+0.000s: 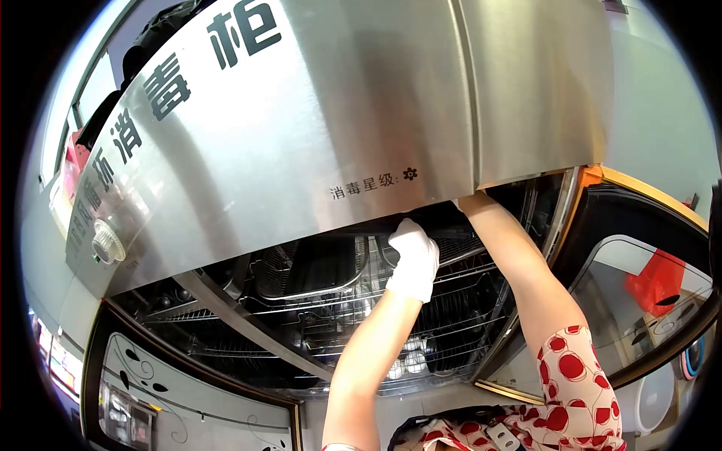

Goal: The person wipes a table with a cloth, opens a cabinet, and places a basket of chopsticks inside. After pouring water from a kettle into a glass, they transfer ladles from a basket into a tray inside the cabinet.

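Steel cabinet (pixel 376 113) fills the upper frame; at centre, the gloved left hand (pixel 416 255) reaches near racks (pixel 342 301), its grip unclear; right hand and fingers hidden.

Strong fisheye bowing; corners vignetted black. Stainless-steel front panel (pixel 248 165) of disinfection cabinet: broad glare, darker reflected bands. Interior wire racks (pixel 466 301) dim, shadowed. Gloved left hand (pixel 414 259) bright, little fabric texture. Left edge washed out.

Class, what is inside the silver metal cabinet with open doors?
Silver wire shelves, a rectangular silver-rimmed tray and, lower down, white rounded items show; the white-gloved left hand reaches in. The brushed-steel front panel covers the upper interior and the right hand.
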The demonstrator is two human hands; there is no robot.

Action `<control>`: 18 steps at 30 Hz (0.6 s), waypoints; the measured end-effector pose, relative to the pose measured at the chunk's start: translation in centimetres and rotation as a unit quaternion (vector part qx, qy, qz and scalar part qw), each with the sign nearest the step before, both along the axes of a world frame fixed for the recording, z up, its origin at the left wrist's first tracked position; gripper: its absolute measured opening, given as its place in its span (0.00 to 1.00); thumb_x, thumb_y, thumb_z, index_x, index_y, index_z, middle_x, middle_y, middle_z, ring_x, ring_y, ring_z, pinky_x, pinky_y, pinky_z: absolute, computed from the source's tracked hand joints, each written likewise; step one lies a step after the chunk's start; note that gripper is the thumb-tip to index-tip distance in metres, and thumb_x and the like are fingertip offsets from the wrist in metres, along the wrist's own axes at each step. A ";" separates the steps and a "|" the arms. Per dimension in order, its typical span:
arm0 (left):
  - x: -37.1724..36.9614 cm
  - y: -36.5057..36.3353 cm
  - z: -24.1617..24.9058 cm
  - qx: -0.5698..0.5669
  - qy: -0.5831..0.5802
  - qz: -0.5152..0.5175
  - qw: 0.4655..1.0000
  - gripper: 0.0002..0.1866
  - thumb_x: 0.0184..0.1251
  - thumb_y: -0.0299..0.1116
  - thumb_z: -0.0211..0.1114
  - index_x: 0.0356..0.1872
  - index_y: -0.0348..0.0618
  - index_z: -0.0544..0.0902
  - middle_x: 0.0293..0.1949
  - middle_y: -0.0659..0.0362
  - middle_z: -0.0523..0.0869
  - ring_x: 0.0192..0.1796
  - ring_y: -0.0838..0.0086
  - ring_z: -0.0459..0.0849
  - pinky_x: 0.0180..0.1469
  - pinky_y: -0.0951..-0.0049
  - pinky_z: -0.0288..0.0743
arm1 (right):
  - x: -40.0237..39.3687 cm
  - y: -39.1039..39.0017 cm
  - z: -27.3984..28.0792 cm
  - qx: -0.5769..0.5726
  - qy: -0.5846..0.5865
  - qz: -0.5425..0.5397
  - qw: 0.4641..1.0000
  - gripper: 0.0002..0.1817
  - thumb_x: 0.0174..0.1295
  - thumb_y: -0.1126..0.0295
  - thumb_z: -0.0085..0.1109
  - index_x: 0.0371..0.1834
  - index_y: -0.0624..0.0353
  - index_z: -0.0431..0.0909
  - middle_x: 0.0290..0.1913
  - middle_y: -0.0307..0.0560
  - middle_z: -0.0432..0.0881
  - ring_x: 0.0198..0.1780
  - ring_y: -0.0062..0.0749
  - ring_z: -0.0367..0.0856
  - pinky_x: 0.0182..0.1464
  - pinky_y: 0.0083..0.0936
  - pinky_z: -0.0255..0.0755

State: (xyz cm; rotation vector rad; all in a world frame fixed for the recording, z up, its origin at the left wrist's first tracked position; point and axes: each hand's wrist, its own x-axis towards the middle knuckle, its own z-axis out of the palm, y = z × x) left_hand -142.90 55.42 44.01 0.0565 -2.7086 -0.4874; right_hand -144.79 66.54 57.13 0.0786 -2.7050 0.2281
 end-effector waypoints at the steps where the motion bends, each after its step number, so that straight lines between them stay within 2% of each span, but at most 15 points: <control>1: 2.6 0.7 2.0 0.042 0.034 -0.005 0.999 0.07 0.53 0.22 0.60 0.33 0.39 0.81 0.33 0.53 0.86 0.35 0.66 0.86 0.34 0.75 0.77 | -0.4 -0.3 0.1 0.003 -0.002 -0.003 1.000 0.37 0.59 0.43 0.57 0.67 0.52 0.64 0.70 0.49 0.64 0.71 0.42 0.59 0.70 0.34 0.55; 2: 0.3 0.7 -0.5 0.042 0.034 -0.003 0.999 0.07 0.53 0.22 0.60 0.33 0.39 0.81 0.33 0.53 0.86 0.35 0.66 0.86 0.34 0.75 0.77 | -0.7 -0.5 0.0 0.004 -0.005 -0.005 1.000 0.37 0.59 0.43 0.57 0.67 0.52 0.64 0.69 0.49 0.64 0.71 0.42 0.59 0.70 0.34 0.55; 3: -4.2 0.4 -5.1 0.226 0.100 -0.069 0.967 0.08 0.52 0.20 0.60 0.34 0.39 0.81 0.34 0.52 0.85 0.37 0.65 0.86 0.36 0.75 0.77 | -0.8 -0.6 0.0 0.004 -0.009 -0.008 1.000 0.37 0.59 0.43 0.57 0.67 0.52 0.64 0.69 0.49 0.64 0.71 0.42 0.60 0.70 0.34 0.55; 4: -7.3 0.0 -8.5 0.400 0.161 -0.131 0.893 0.09 0.51 0.17 0.59 0.34 0.38 0.81 0.35 0.51 0.85 0.38 0.64 0.85 0.38 0.74 0.78 | -0.9 -0.6 0.0 0.003 -0.010 -0.009 1.000 0.37 0.59 0.43 0.57 0.67 0.52 0.64 0.69 0.50 0.64 0.71 0.42 0.60 0.70 0.34 0.55; 5: -8.5 -1.0 -10.1 0.399 0.160 -0.131 0.893 0.09 0.51 0.17 0.59 0.34 0.38 0.81 0.35 0.51 0.85 0.38 0.64 0.85 0.38 0.74 0.78 | -1.1 -0.7 0.0 0.004 -0.011 -0.011 1.000 0.38 0.59 0.43 0.57 0.67 0.53 0.64 0.69 0.50 0.64 0.71 0.42 0.60 0.70 0.34 0.55; 6: -9.3 -2.7 -11.2 0.622 0.050 -0.203 0.755 0.08 0.50 0.16 0.59 0.33 0.36 0.80 0.35 0.50 0.85 0.40 0.63 0.85 0.39 0.72 0.78 | -1.2 -0.6 0.0 0.003 -0.013 -0.012 1.000 0.38 0.59 0.42 0.57 0.67 0.53 0.64 0.69 0.50 0.64 0.71 0.42 0.60 0.70 0.34 0.55; 7: -9.7 -3.6 -11.6 0.791 -0.062 -0.258 0.551 0.08 0.50 0.16 0.59 0.32 0.35 0.80 0.35 0.50 0.85 0.42 0.62 0.85 0.40 0.71 0.78 | -1.3 -0.7 0.0 0.003 -0.014 -0.012 1.000 0.38 0.59 0.42 0.57 0.67 0.53 0.64 0.69 0.50 0.64 0.71 0.42 0.60 0.70 0.34 0.55; 8: -7.7 -3.0 -9.6 0.570 -0.063 -0.193 0.796 0.15 0.59 0.19 0.56 0.48 0.30 0.76 0.50 0.45 0.80 0.58 0.60 0.77 0.56 0.68 0.74 | -1.3 -0.7 0.1 0.003 -0.013 -0.010 1.000 0.38 0.59 0.42 0.56 0.67 0.53 0.64 0.69 0.50 0.64 0.71 0.42 0.60 0.70 0.34 0.55; 9: -3.1 -2.4 -4.6 0.688 -0.107 -0.169 0.698 0.19 0.64 0.24 0.50 0.56 0.30 0.64 0.58 0.42 0.67 0.64 0.56 0.64 0.62 0.61 0.59 | -1.4 -0.8 -0.1 0.003 -0.015 -0.012 1.000 0.38 0.59 0.42 0.56 0.67 0.53 0.64 0.69 0.50 0.64 0.71 0.42 0.60 0.70 0.34 0.55; 11: 6.5 -1.1 6.0 0.889 -0.135 -0.056 0.434 0.29 0.76 0.33 0.38 0.71 0.30 0.42 0.73 0.35 0.39 0.76 0.46 0.38 0.74 0.46 0.29 | -1.5 -0.8 -0.1 0.000 -0.016 -0.012 1.000 0.38 0.59 0.41 0.56 0.67 0.53 0.64 0.69 0.51 0.64 0.71 0.42 0.60 0.70 0.34 0.55; 12: 6.0 -1.9 5.4 0.902 -0.150 -0.047 0.401 0.34 0.76 0.33 0.40 0.69 0.24 0.32 0.70 0.29 0.26 0.75 0.43 0.29 0.75 0.48 0.28 | -1.6 -0.8 -0.2 0.000 -0.016 -0.013 1.000 0.39 0.59 0.41 0.56 0.67 0.54 0.64 0.69 0.51 0.64 0.71 0.42 0.60 0.70 0.34 0.55; 13: 6.6 -2.4 5.7 0.902 -0.149 -0.047 0.403 0.34 0.76 0.33 0.40 0.69 0.24 0.32 0.70 0.29 0.26 0.75 0.43 0.29 0.75 0.48 0.28 | -1.7 -0.7 -0.2 0.000 -0.015 -0.013 1.000 0.39 0.59 0.41 0.56 0.67 0.54 0.64 0.69 0.51 0.65 0.71 0.42 0.60 0.70 0.34 0.55; 15: 7.7 -3.1 5.9 0.908 -0.186 -0.068 0.369 0.34 0.76 0.32 0.40 0.67 0.19 0.32 0.69 0.27 0.27 0.75 0.43 0.30 0.75 0.51 0.28 | -1.9 -0.6 -0.1 0.004 -0.015 -0.014 1.000 0.39 0.59 0.40 0.55 0.67 0.54 0.64 0.69 0.52 0.65 0.71 0.42 0.60 0.70 0.34 0.54; 18: 8.9 -4.1 5.9 0.876 -0.209 -0.117 0.418 0.34 0.76 0.32 0.38 0.65 0.15 0.32 0.69 0.25 0.30 0.75 0.42 0.32 0.76 0.54 0.36 | -1.9 -0.3 0.0 0.001 -0.013 -0.013 1.000 0.39 0.58 0.40 0.55 0.67 0.54 0.64 0.69 0.52 0.65 0.71 0.43 0.60 0.70 0.34 0.54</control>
